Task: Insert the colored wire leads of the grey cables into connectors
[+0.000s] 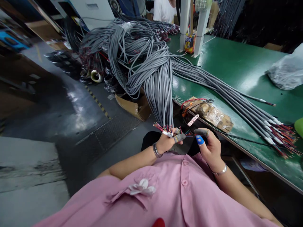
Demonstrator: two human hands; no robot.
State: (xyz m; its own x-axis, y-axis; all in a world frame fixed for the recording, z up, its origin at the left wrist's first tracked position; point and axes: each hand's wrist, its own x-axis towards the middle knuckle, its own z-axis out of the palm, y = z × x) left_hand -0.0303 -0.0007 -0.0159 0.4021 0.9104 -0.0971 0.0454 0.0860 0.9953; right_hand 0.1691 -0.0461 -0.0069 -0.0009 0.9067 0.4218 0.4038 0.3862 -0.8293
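Note:
My left hand [168,141] is closed around the stripped ends of a thick bundle of grey cables [161,91], which hangs down from the table edge. Thin coloured wires [188,133] stick out to the right of that hand. My right hand [209,145] pinches at the tips of these wires, with grey covers on some fingers and a blue one on the thumb. Just above the hands, a wooden block [208,113] wrapped in clear tape lies on the table's front edge, with a small pink label [193,120] and red and black leads beside it.
On the green table [236,63], a second cable bundle [220,90] stretches right to bare coloured ends. A plastic bag [287,71] lies at the right. A cardboard box [134,105] is below the hanging cables. White posts [202,28] and a person [165,11] are behind.

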